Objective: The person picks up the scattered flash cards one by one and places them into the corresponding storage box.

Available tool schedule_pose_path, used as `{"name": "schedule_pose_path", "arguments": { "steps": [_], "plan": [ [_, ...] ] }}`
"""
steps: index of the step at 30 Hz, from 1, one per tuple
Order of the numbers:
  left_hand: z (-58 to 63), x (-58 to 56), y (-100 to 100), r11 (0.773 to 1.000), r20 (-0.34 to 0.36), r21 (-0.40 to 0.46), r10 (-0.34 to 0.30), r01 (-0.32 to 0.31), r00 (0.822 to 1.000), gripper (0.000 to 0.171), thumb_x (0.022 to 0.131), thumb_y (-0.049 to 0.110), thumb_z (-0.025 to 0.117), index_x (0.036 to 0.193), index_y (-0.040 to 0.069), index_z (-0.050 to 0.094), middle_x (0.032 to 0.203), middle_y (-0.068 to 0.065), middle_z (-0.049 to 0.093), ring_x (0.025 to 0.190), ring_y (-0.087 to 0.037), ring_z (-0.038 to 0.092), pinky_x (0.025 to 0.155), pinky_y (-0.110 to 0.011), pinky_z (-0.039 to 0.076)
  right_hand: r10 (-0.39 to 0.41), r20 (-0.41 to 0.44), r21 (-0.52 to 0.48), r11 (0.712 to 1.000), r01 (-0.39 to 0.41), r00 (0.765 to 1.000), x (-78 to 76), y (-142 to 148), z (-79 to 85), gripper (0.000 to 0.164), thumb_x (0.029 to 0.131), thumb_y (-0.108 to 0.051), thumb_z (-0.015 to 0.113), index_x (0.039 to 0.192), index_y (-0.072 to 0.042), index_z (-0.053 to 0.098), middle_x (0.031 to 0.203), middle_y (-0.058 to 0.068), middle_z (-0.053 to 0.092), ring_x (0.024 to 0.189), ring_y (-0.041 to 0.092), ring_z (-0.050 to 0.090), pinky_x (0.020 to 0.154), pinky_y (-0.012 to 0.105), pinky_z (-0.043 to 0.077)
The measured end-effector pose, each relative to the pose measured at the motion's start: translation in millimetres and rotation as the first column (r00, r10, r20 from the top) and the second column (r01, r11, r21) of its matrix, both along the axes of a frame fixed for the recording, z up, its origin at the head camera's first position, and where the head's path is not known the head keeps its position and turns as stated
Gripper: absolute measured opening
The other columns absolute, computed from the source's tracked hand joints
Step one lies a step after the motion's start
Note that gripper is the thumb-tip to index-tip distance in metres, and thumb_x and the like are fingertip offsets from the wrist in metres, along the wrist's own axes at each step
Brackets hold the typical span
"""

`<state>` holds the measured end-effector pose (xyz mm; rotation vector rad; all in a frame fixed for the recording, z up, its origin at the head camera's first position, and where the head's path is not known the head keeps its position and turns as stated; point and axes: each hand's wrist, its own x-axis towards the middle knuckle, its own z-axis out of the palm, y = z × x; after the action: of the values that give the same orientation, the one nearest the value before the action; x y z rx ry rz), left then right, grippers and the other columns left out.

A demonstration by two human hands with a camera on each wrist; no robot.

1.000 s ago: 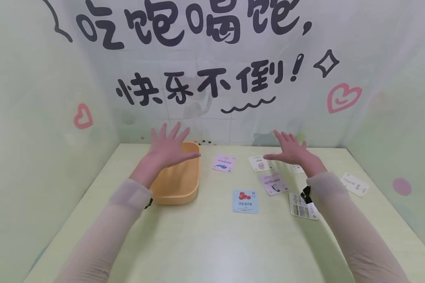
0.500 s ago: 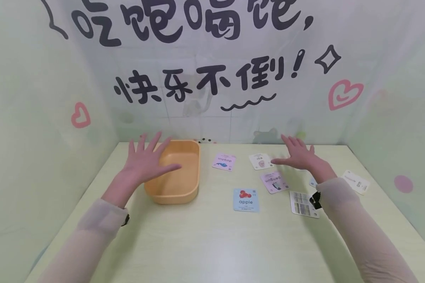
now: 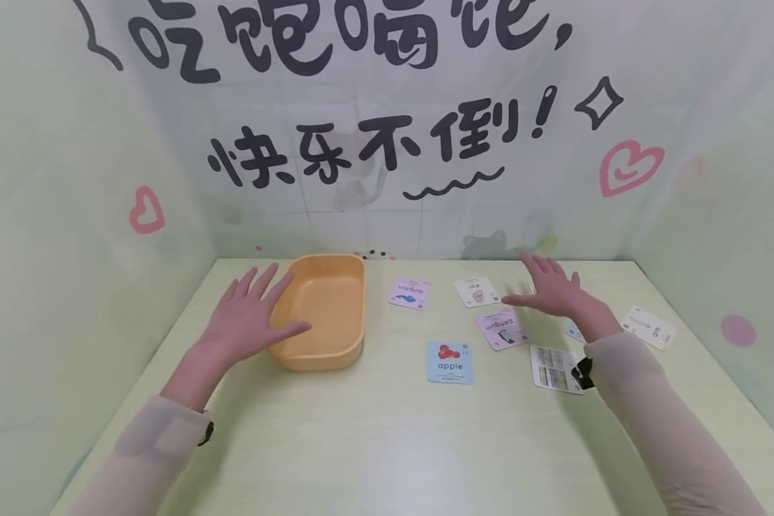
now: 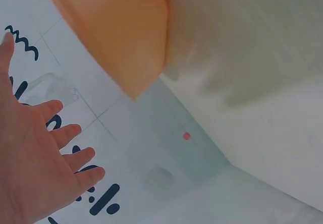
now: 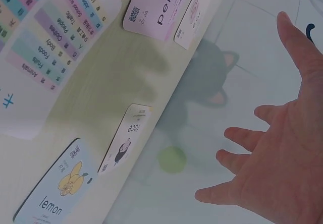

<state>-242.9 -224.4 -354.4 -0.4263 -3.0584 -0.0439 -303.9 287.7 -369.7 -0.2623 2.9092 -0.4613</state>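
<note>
My left hand, fingers spread and straight, hovers over the left side of an orange plastic bin and holds nothing. The bin's wall also shows in the left wrist view. Over the cards on the right, my right hand is spread with nothing in it. Near it lie the ear card and the penguin card. Beneath that hand, the right wrist view shows a lemon card, a face card and a card with a coloured category list.
A blue apple card lies mid-table, with a dolphin card behind it, right of the bin. Another white card is at the far right. Printed curtain walls enclose the table at the back and sides.
My left hand has moved left and down, off the middle of the bin to its left side. My right hand has shifted slightly right and down. The cards and bin stay in place.
</note>
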Motion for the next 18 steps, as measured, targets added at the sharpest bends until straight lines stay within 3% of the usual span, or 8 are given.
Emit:
{"name": "schedule_pose_path", "arguments": {
  "steps": [18],
  "plan": [
    [-23.9, 11.0, -20, 0.998, 0.059, 0.059, -0.031, 0.028, 0.998, 0.102, 0.086, 0.078, 0.05, 0.159, 0.013, 0.023, 0.165, -0.02, 0.02, 0.149, -0.049, 0.019, 0.124, -0.065, 0.02, -0.015, 0.022, 0.015, 1.0, 0.015, 1.0, 8.5, 7, -9.8, 0.111, 0.087, -0.066, 0.061, 0.16, -0.005, 0.003, 0.163, 0.031, 0.007, 0.148, 0.055, 0.002, 0.112, 0.085, 0.0]
  ]
}}
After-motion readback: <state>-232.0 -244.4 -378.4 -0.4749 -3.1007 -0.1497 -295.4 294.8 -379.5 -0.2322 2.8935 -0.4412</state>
